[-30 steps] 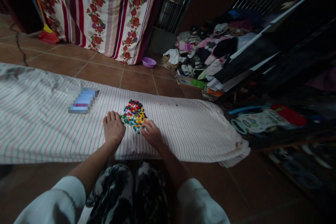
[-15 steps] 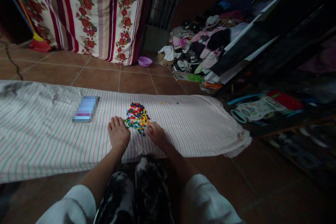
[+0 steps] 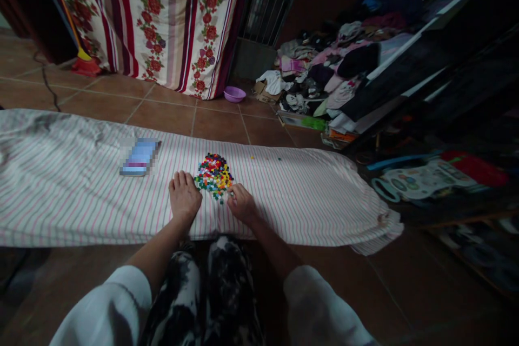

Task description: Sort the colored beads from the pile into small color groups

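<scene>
A striped cloth (image 3: 316,200) starts at the left edge and runs across the scene to the right. Beyond it on the left, a dark cable (image 3: 49,86) lies on the tiled floor, and a red and yellow broom (image 3: 86,66) stands by a flowered curtain (image 3: 170,27). On the left part of the cloth lies a phone (image 3: 139,157), its screen blurred. To the right of it and nearer, the left hand (image 3: 185,195) rests palm down, fingers straight and close together, with nothing seen in its hold. Just right of its fingers is a pile of small coloured beads (image 3: 214,172), spread on the cloth between the two hands. Far behind, a purple bowl (image 3: 234,94) sits on the floor. The right hand (image 3: 242,203) is at the pile's near right edge, fingers curled in towards the thumb; whether they pinch a bead I cannot tell. Farther right lie a loose yellow bead (image 3: 252,157) and a green one (image 3: 279,159). At far right, clothes (image 3: 324,67) are heaped.
</scene>
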Motion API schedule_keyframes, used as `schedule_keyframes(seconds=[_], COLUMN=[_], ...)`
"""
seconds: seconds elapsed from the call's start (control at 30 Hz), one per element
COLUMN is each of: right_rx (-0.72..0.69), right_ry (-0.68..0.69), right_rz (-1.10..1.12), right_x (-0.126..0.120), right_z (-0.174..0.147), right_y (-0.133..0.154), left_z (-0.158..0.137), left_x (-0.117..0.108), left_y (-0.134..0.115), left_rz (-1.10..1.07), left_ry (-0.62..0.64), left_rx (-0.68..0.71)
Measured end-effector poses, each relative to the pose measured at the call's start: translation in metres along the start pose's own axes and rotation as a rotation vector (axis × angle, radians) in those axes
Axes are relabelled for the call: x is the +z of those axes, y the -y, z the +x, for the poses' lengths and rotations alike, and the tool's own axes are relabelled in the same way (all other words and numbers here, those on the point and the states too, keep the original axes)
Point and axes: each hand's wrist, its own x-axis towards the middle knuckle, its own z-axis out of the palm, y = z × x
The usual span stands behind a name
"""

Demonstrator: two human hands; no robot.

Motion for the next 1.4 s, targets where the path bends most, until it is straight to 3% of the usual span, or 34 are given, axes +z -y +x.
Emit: schedule_keyframes(seconds=[0.23, 0.43, 0.6, 0.8, 1.07, 1.2, 1.4], right_rx=[0.054, 0.259, 0.404, 0.303, 0.430, 0.339, 0.338], right_ry=[0.059, 0.094, 0.195, 0.373, 0.249, 0.165, 0.146], right_rz=[0.044, -0.011, -0.031, 0.035, 0.284, 0.205, 0.071], right_x=[-0.002, -0.005, -0.011, -0.018, -0.016, -0.014, -0.007], right_z=[0.002, 0.002, 0.023, 0.047, 0.024, 0.022, 0.023], right_y=[0.001, 0.004, 0.003, -0.012, -0.030, -0.026, -0.019], left_z=[0.001, 0.000, 0.000, 0.001, 0.000, -0.001, 0.000], left_x=[-0.002, -0.004, -0.004, -0.001, -0.002, 0.000, -0.001], left_y=[-0.001, -0.002, -0.003, -0.002, -0.002, -0.001, -0.001], left_rz=[0.033, 0.037, 0.053, 0.064, 0.043, 0.055, 0.060], left_ry=[-0.013, -0.003, 0.023, 0.037, 0.048, 0.046, 0.042], left_rx=[0.011, 0.007, -0.007, -0.017, -0.028, -0.034, -0.017])
